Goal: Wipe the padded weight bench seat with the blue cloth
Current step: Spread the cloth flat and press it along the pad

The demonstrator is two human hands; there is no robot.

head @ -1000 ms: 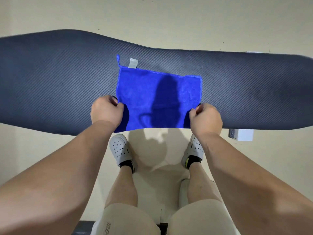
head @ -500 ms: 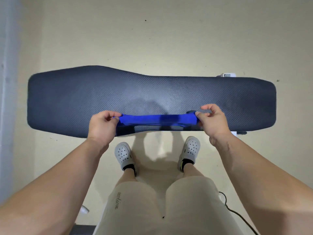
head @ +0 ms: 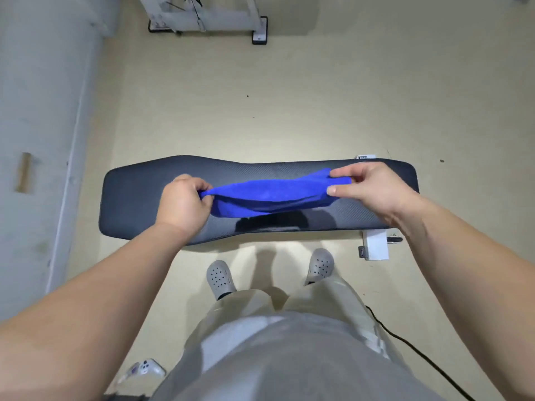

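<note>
As hands [head: 182,204] [head: 373,186] pinch it, cloth [head: 272,195] seemingly sags between.

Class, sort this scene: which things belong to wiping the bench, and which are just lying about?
Job: blue fabric cloth, gripped by left hand and right hand; dark textured padded bench seat.
Lying about: small white gadget on floor; black floor cable; white metal equipment frame.

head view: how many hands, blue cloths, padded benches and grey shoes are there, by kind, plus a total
hands: 2, the left hand and the right hand
blue cloth: 1, held at its ends by both hands
padded bench seat: 1
grey shoes: 2
total: 6
</note>
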